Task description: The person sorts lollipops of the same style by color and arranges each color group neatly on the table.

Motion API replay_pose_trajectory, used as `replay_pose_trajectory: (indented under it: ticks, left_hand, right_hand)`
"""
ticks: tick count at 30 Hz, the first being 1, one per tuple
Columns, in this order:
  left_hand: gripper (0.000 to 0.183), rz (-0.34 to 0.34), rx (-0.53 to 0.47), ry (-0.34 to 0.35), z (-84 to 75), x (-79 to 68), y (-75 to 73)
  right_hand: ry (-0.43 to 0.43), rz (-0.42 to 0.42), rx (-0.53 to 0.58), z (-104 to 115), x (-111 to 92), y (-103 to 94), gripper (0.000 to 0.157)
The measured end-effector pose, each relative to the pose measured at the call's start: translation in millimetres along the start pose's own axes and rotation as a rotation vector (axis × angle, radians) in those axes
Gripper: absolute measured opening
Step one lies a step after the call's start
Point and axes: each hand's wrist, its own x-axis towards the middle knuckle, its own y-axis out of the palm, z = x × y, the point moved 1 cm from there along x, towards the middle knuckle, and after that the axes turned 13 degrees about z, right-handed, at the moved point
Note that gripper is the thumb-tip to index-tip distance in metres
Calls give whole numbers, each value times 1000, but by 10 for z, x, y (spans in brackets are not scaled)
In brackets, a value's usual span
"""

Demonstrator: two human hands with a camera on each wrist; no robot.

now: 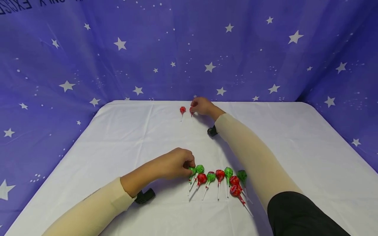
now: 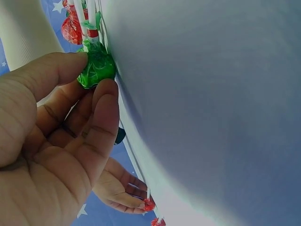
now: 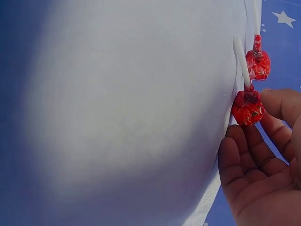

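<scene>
Near the table's far edge my right hand [image 1: 202, 106] holds a red lollipop [image 3: 248, 109] by its wrapped head, thumb on one side and fingers curled below. A second red lollipop [image 1: 182, 110] lies just left of it, stick toward me. Closer in, my left hand [image 1: 178, 163] pinches the head of a green lollipop [image 2: 96, 68] between thumb and fingertips. That one is at the left end of a loose group, beside another green lollipop [image 1: 200, 169] and a red lollipop [image 1: 201, 179]. Further right in the group lie several more red and green ones, sticks pointing toward me.
A white cloth covers the table [image 1: 118, 137]. Behind and beside it hangs a blue curtain [image 1: 177, 39] with white stars. Dark wrist devices show under the left forearm [image 1: 144, 196] and the right wrist. The right sleeve [image 1: 254, 147] passes close beside the lollipop group.
</scene>
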Motion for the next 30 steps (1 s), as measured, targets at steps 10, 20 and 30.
replay_pose_trajectory:
  ticks: [10, 20, 30]
  left_hand:
    - [7, 5, 1, -7, -30, 0, -19]
    - [7, -2, -7, -1, -32, 1, -27]
    - [9, 7, -25, -24, -28, 9, -26]
  right_hand:
    - [-22, -42, 52, -44, -133, -73, 29]
    - [-112, -35, 81, 61, -546, -197, 25]
    - [-186, -14, 5, 159, -1182, -291, 22]
